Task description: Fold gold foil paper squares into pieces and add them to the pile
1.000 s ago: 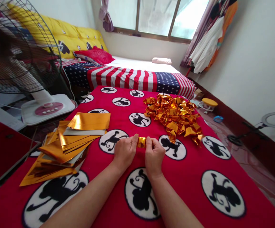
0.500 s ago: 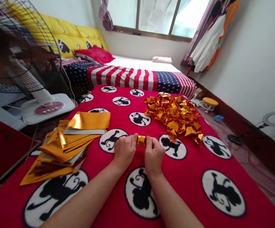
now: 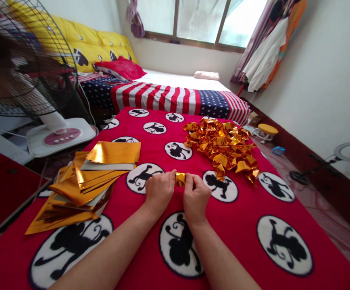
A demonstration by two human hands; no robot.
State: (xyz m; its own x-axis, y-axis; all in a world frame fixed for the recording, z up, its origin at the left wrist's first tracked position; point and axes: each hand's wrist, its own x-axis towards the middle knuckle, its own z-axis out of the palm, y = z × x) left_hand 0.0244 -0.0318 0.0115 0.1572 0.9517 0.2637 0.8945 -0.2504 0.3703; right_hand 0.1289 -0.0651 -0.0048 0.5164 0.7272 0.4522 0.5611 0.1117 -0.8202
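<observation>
Both hands [image 3: 178, 193] pinch gold foil piece [image 3: 180, 178] btwn fingertips.

Work surface: table [image 3: 247, 225] fully draped in a red blanket [image 3: 132, 249] printed with white circles holding black monkey figures. Cloth covers it edge to edge, so can't tell what's underneath.

On it:
- Left edge, mid-length: loose stack of flat gold foil sheets [image 3: 81, 185], fanned out, some overhanging the edge. Top sheet [image 3: 114, 153] lies squarer, gold side up.
- Far right quarter: heap of crumpled/folded gold foil pieces [image 3: 223, 147], reaching almost to the right edge.
- Centre: both wrists resting on the cloth, left hand [image 3: 158, 191] and right hand [image 3: 196, 197] pinching a small folded gold foil piece [image 3: 180, 178] between them, just above the surface.

Near end carries only the forearms.
</observation>
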